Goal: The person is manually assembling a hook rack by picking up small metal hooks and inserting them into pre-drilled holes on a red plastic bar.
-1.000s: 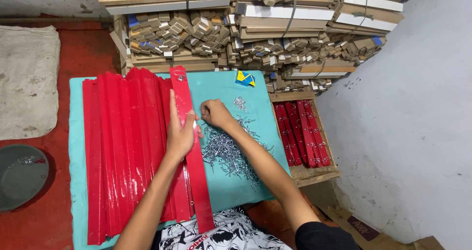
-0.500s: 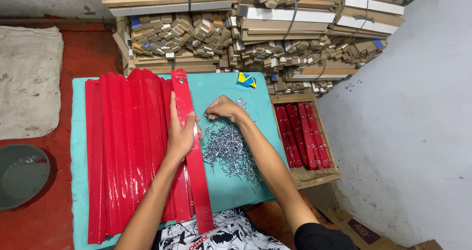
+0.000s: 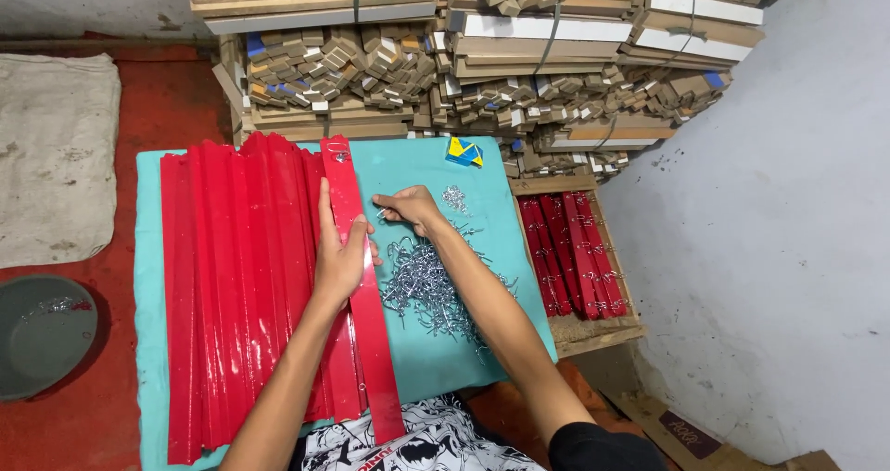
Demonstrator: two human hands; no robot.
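Observation:
My left hand (image 3: 339, 251) lies flat on a long red strip (image 3: 373, 341) that runs from the board's far edge toward me, pressing it down. My right hand (image 3: 411, 209) is just right of the strip, its fingertips pinched on a small metal hook (image 3: 381, 213) near the strip's edge. A loose pile of several silver metal hooks (image 3: 428, 286) lies on the teal board (image 3: 482, 211) below that hand. A stack of more red strips (image 3: 232, 286) is spread out to the left of the strip.
A wooden tray (image 3: 593, 332) with red strips fitted with hooks (image 3: 567, 248) stands at the right. Bundled wood pieces (image 3: 482, 54) are stacked behind. A small yellow and blue box (image 3: 464, 151) lies at the board's far edge. A grey cloth (image 3: 51, 156) and dark dish (image 3: 42, 337) are at the left.
My right hand reached into the hook pile, then moved back left toward the strip with a hook pinched in its fingers. My left hand stayed on the strip.

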